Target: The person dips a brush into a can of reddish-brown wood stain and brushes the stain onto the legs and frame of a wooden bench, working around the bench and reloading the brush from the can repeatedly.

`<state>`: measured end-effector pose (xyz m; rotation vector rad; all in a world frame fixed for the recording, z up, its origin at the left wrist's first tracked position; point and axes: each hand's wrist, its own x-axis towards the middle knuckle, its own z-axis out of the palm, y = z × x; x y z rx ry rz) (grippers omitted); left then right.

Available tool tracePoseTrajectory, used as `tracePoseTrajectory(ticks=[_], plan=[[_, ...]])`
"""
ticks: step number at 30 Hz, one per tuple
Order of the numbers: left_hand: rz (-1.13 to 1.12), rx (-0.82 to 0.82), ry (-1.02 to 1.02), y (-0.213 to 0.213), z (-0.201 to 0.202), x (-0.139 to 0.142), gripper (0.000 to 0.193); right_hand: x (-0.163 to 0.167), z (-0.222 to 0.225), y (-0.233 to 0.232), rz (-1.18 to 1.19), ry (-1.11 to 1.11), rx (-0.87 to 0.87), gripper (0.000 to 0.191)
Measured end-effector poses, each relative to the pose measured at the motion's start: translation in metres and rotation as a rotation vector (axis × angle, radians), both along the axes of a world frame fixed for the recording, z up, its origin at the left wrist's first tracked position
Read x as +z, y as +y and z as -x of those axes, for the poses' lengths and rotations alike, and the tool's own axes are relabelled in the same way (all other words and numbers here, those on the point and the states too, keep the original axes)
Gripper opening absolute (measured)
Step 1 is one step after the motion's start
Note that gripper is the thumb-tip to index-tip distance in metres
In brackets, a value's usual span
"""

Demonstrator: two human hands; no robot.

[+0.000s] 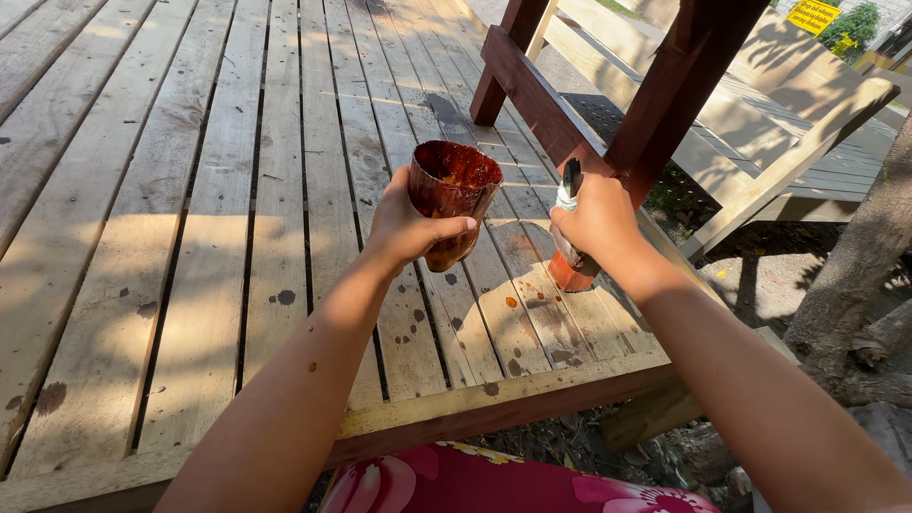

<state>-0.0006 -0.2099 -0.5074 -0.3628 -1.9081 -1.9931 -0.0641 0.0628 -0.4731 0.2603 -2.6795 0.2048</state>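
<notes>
fingers of the left hand [404, 226] grip a stain-smeared cut plastic cup [452, 196], the right hand [597, 218] clasps a reddish-bristled paintbrush [570, 249] on the pale wooden deck [171, 237], mid-staining; reloading likely follows.

Stain-spotted plank deck [190, 237]

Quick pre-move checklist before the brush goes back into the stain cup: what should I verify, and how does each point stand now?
1. Cup grip: left hand wraps the stain cup; ok.
2. Cup level: tilted slightly, opening faces up; ok.
3. Brush grip: right hand closed around the paintbrush; ok.
4. Bristles loaded: hidden low behind the hand; cannot tell.
5. Stain left in cup: inside coated red-brown, depth unclear; cannot tell.
6. Deck boards drip-free: dark spots below the cup; not ok.
</notes>
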Motion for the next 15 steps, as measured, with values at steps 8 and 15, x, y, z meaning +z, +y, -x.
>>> tracePoseTrajectory(ticks=[8,15], plan=[[0.047,0.031,-0.006,0.007,0.001,-0.001,0.089,-0.022,-0.004,0.007,-0.004,0.000,0.009,0.027],[0.084,0.047,-0.018,0.006,0.005,-0.004,0.091,-0.007,-0.018,0.013,0.062,0.013,-0.043,0.029]])
